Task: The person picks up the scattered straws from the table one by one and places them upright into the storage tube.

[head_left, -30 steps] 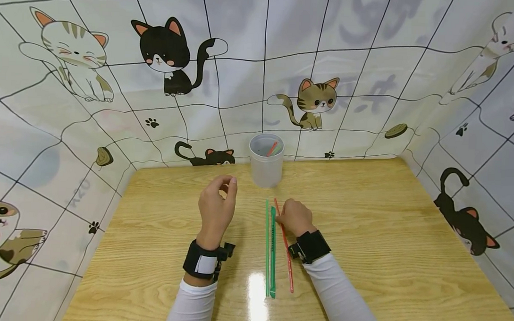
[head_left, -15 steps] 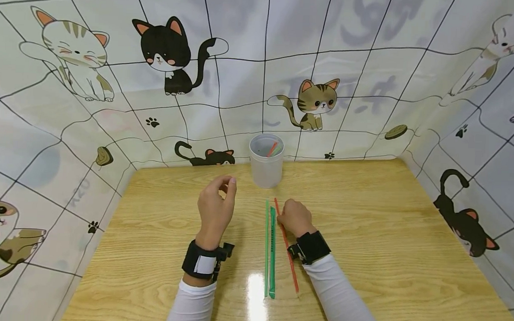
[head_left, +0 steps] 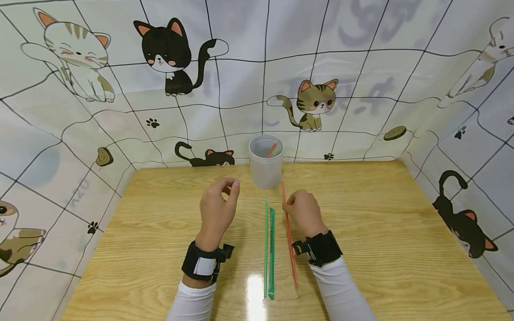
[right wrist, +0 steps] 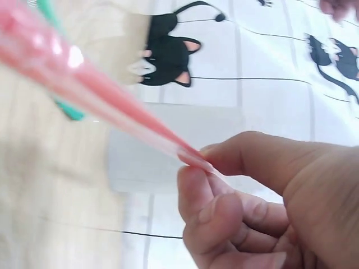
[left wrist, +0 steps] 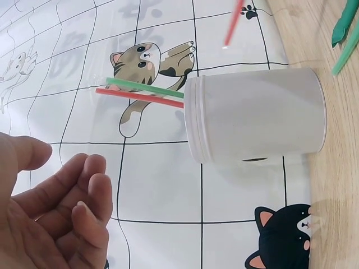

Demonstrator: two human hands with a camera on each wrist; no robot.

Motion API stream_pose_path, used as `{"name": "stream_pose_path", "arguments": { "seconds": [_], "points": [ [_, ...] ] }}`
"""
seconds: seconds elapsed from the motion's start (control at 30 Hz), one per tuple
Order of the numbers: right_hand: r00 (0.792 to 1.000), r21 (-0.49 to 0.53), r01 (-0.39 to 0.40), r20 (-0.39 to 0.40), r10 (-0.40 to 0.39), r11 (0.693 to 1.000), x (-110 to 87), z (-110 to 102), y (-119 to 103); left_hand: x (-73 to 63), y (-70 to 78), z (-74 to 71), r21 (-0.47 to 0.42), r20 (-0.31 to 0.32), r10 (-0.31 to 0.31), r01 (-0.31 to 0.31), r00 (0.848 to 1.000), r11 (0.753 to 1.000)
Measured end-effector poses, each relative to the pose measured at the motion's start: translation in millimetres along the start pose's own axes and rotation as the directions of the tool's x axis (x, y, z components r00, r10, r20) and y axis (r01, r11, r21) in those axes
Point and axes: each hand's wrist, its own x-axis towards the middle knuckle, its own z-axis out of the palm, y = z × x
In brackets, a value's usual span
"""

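Right wrist: right hand (right wrist: 272, 210) pinches red straw (right wrist: 112, 102) | Head: pinch half-hidden, left hand (head_left: 218, 212) relaxed

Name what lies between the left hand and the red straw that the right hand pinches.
The head view shows a light green straw and a dark green straw between the left hand and the red straw.

The person's left forearm (head_left: 191, 304) and right forearm (head_left: 343, 296) reach in from the near side. The left hand (head_left: 217, 211) is loosely curled; the right hand (head_left: 306, 213) pinches between thumb and forefinger.
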Motion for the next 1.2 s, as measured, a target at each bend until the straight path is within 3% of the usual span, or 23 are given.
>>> {"name": "stream_pose_path", "arguments": {
  "seconds": [0.37, 0.5, 0.6, 0.7, 0.87, 0.93, 1.07, 1.2],
  "points": [
    [0.98, 0.069, 0.033, -0.2, -0.019, 0.997, -14.6, -33.7, -21.3, -2.1, 6.0, 4.0, -0.001, 0.088, 0.039, -0.039, 0.995, 0.999],
    [0.942, 0.122, 0.073, -0.334, -0.028, 0.99, -20.0, -40.2, -26.5, -3.3, 8.7, 5.2, 0.005, 0.152, 0.066, -0.068, 0.986, 0.998],
    [0.902, 0.202, 0.125, -0.43, -0.026, 0.971, -20.6, -40.4, -25.6, -4.1, 9.5, 6.5, 0.024, 0.232, 0.075, -0.083, 0.97, 0.996],
    [0.862, 0.313, 0.211, -0.507, -0.025, 0.926, -11.2, -28.4, -5.3, -5.2, 11.2, 8.0, 0.035, 0.33, 0.088, -0.105, 0.94, 0.994],
    [0.768, 0.362, 0.379, -0.636, -0.071, 0.852, 18.5, 6.1, 55.8, -8.3, 15.2, 13.1, 0.044, 0.479, 0.098, -0.135, 0.872, 0.99],
    [0.747, 0.374, 0.413, -0.66, -0.074, 0.83, 16.0, 1.7, 50.5, -9.9, 16.8, 15.4, 0.051, 0.528, 0.096, -0.144, 0.844, 0.988],
    [0.73, 0.44, 0.447, -0.683, -0.033, 0.779, -6.8, -29.6, 2.2, -12.5, 19.6, 19.6, 0.055, 0.621, 0.092, -0.161, 0.778, 0.986],
    [0.717, 0.465, 0.438, -0.697, 0.013, 0.77, -19.0, -46.8, -23.4, -13.8, 21.8, 22.4, 0.045, 0.694, 0.098, -0.179, 0.713, 0.983]
  ]
}}
